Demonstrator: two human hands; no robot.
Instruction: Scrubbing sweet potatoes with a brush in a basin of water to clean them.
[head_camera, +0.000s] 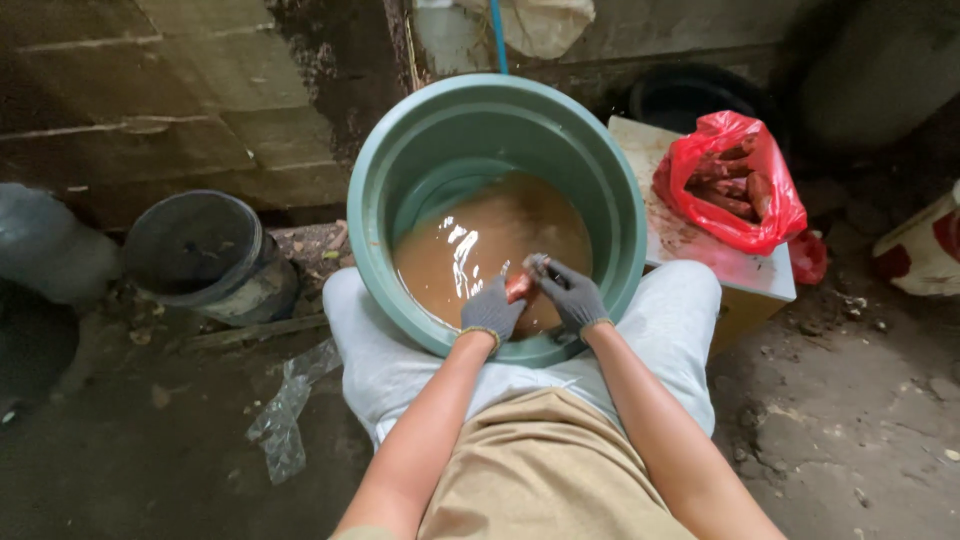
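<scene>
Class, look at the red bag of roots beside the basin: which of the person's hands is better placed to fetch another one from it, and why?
Probably the right hand: the red bag lies on the person's right, beside the green basin. The left hand, which seems to grip the orange root, would have to cross over.

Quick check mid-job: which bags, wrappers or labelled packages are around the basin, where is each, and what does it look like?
Red bag: on the pale board right of the green basin, crumpled glossy plastic, open, holding reddish-brown roots.
Clear wrapper: on the dirt floor left of the knees, crumpled, transparent, empty.
White sack: far right edge, rounded, white with red patches, cut off by the frame.
Pale bag: top, behind the basin, whitish, partly seen.
No signs or screens.
</scene>
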